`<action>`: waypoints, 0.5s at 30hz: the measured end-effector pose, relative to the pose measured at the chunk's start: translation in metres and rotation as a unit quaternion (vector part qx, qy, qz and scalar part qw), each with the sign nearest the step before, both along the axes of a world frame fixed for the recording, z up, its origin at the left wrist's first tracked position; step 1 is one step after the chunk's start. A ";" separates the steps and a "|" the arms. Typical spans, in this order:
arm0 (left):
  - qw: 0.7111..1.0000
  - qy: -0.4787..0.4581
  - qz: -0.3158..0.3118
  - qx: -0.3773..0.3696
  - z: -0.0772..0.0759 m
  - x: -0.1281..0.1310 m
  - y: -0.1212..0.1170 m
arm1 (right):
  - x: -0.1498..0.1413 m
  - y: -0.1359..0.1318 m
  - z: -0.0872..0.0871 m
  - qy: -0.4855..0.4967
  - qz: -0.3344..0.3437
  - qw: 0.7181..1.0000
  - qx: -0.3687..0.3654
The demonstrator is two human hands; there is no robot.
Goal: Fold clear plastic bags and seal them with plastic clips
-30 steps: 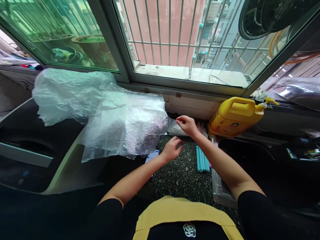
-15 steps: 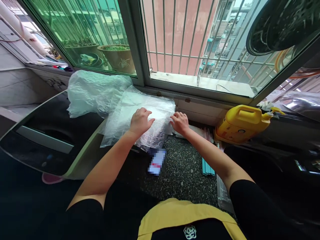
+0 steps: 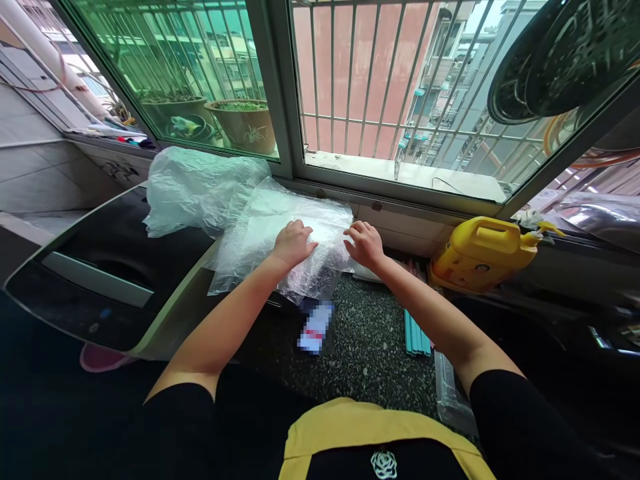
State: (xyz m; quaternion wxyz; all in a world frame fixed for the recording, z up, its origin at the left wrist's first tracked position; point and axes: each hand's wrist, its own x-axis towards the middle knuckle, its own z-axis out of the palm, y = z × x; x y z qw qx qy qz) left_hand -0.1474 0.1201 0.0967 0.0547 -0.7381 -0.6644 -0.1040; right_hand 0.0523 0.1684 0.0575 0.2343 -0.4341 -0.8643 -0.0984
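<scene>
A stack of clear plastic bags (image 3: 253, 230), crinkled and glossy, lies flat by the window. Over its middle my left hand (image 3: 294, 244) rests palm down, thumb apart from the fingers. My right hand (image 3: 365, 245) is at the right edge of the bags, fingers curved and thumb apart, with a gap between them; whether its fingertips touch the plastic I cannot tell. Behind and left, a bulky crumpled translucent bag (image 3: 200, 187) sits partly on a black-topped appliance (image 3: 100, 260). Just below the bags lies a small blurred white and blue item (image 3: 316, 328).
A dark speckled countertop (image 3: 367, 340) spreads below the bags. To the right stand a yellow jug (image 3: 480, 257) and teal strips (image 3: 417, 333), with a clear plastic package (image 3: 453, 390) nearer me. A barred window (image 3: 370, 87) rises behind.
The view has shifted slightly. My left hand has slid a little to the right over the bags. My right hand's thumb and fingers are spread somewhat wider at the bag edge.
</scene>
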 end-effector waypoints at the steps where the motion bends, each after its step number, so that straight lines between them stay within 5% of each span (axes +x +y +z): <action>1: 1.000 0.004 0.000 -0.001 -0.001 0.000 0.001 | 0.000 0.002 -0.003 -0.013 0.003 1.000 -0.014; 7: 1.000 0.021 -0.006 -0.012 -0.002 0.000 -0.001 | -0.014 0.013 -0.012 -0.031 -0.012 0.999 -0.021; 15: 1.000 -0.005 0.009 -0.001 -0.002 0.003 -0.003 | -0.006 0.001 0.004 0.056 0.029 0.997 0.052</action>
